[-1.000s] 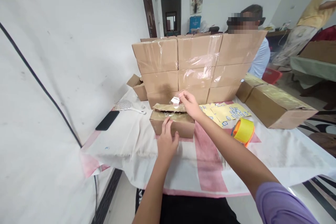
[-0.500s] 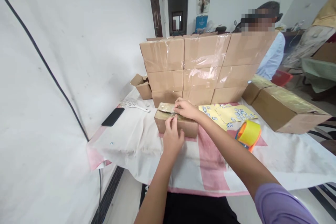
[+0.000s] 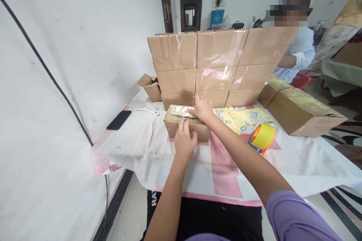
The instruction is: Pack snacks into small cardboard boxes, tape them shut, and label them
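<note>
Grip: right hand (image 3: 203,110), thumb on raised flap (image 3: 178,111), cannot tell whether pinched; left hand (image 3: 184,141), loosely spread, fingertips on near top edge of small carton (image 3: 202,132). Carton: on tablecloth (image 3: 152,147), twelve o'clock from wearer. From carton: stacked cartons (image 3: 216,51), twelve to one; yellow tape roll (image 3: 264,136), three; black phone (image 3: 119,120), nine.
</note>
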The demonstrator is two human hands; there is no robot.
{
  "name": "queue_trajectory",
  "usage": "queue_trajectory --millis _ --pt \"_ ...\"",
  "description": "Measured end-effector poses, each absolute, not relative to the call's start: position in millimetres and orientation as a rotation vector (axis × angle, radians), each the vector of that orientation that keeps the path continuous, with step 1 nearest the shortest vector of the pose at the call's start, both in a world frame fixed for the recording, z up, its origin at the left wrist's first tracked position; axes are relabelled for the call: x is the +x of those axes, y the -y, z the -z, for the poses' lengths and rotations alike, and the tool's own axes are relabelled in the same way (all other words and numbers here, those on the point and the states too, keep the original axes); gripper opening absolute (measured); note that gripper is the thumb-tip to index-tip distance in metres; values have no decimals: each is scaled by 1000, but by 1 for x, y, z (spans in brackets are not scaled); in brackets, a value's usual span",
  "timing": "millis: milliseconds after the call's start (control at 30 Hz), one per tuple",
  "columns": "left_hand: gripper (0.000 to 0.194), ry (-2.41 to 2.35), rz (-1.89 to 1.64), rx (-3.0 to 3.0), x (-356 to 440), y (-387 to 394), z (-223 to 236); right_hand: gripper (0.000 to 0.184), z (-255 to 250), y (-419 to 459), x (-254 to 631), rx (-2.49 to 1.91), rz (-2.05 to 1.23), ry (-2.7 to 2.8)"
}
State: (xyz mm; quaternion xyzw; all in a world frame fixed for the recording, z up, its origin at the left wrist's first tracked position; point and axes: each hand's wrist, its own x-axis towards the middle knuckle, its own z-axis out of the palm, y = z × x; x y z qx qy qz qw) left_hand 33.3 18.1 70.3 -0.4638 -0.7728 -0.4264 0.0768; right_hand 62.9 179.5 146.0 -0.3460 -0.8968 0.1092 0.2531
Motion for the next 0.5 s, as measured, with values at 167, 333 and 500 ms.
queue_trajectory --millis 167,333,500 --pt "47 2293 1319 -1358 32 -13 -64 21 -155 -210 100 -1063 -212 2242" --pt "53 2295 1310 -1330 32 -11 -63 12 -169 -288 204 -1336 -193 2192" --pt "50 2111 1238 -1356 28 -11 -48 18 -160 -350 308 -1538 -313 2304"
